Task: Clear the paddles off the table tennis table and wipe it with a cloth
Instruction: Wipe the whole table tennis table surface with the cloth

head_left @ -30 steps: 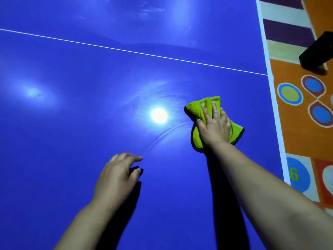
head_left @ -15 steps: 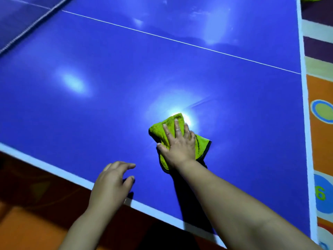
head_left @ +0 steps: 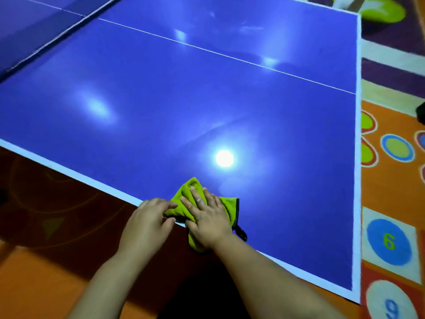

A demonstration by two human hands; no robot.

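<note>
Two hands — left [head_left: 147, 223], right [head_left: 208, 218] — on half-hidden cloth [head_left: 185, 192]

Numbered play mat [head_left: 395, 187] along right edge | lime-green object [head_left: 381, 10] upper right | dark object [head_left: 422, 112] far right | orange floor [head_left: 34, 284] lower left

One view only for us: wide-angle head cam. We look forward and down from just off the table [head_left: 230, 100] near edge, which runs diagonally across frame. Close in: left hand [head_left: 147, 224] and right hand [head_left: 207, 218] sit low centre, forearms fill the bottom. Net [head_left: 46, 33] top left, rug [head_left: 391, 203] right.
</note>
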